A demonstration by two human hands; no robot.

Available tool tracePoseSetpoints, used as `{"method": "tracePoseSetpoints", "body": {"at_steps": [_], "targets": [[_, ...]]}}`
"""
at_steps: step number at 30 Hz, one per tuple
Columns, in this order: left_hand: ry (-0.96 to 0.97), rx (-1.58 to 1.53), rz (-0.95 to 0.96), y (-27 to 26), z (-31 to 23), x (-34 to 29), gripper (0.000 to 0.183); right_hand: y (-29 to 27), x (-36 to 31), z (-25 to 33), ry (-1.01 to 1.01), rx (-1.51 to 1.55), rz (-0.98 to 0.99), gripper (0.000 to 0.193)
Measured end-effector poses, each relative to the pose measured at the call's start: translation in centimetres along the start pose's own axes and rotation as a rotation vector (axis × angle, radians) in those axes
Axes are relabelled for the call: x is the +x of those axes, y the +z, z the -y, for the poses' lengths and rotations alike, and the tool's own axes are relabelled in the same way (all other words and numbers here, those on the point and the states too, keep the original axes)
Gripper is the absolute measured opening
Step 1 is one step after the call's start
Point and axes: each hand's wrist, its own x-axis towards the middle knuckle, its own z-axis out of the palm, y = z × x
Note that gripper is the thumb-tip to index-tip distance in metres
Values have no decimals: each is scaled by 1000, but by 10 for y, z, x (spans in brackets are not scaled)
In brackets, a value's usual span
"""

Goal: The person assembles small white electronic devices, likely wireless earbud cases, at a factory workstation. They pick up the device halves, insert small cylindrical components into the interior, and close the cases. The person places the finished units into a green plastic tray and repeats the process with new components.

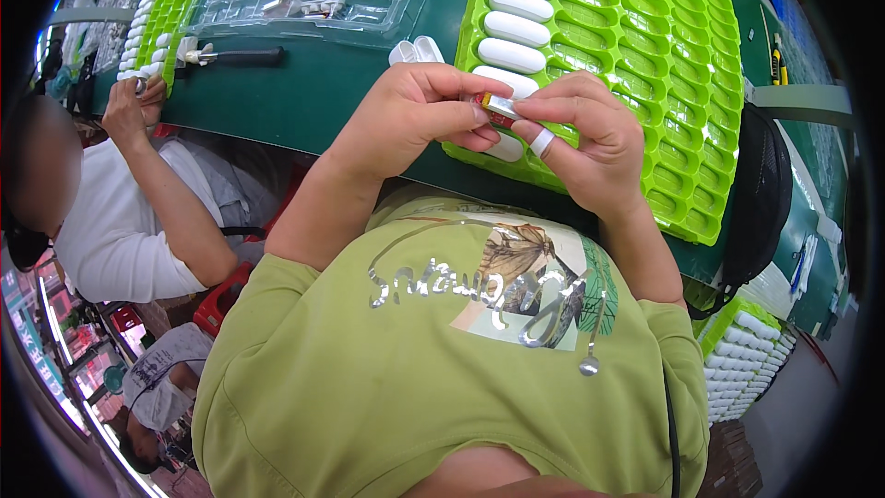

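Over the near left edge of a bright green moulded tray (678, 120), my two hands meet at a small silver electronic part (501, 108) with a yellow end and red beneath. My left hand (396, 120) pinches its left end between thumb and fingers. At its right end, my right hand (595, 134) grips with thumb and fingertips; a white band wraps one digit. Fingers cover much of the part. White oval cases (513, 29) fill the tray's left column, some partly hidden behind my hands. White case pieces (416, 51) rest on the green table left of the tray.
A clear plastic tray (369, 14) with small parts lies at the back. A black-handled tool (244, 57) is left of it. At left, a co-worker's hand (129, 111) works by another green tray (180, 0). A black bag (761, 194) hangs at right.
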Motion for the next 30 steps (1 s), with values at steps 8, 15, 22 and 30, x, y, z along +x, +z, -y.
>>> {"method": "tracePoseSetpoints", "body": {"at_steps": [8,15,22,30], "targets": [[-66,-76,-7,2,-1,-1,34,1,1,0,-136,-37,-42,20],[-76,-143,17,3,-2,-2,35,0,5,-2,-264,-111,-37,22],[-51,-224,35,0,1,0,32,-2,8,-4,-340,-131,-18,23],[8,-367,-82,2,9,7,28,5,7,-1,-248,-108,-101,32]]}}
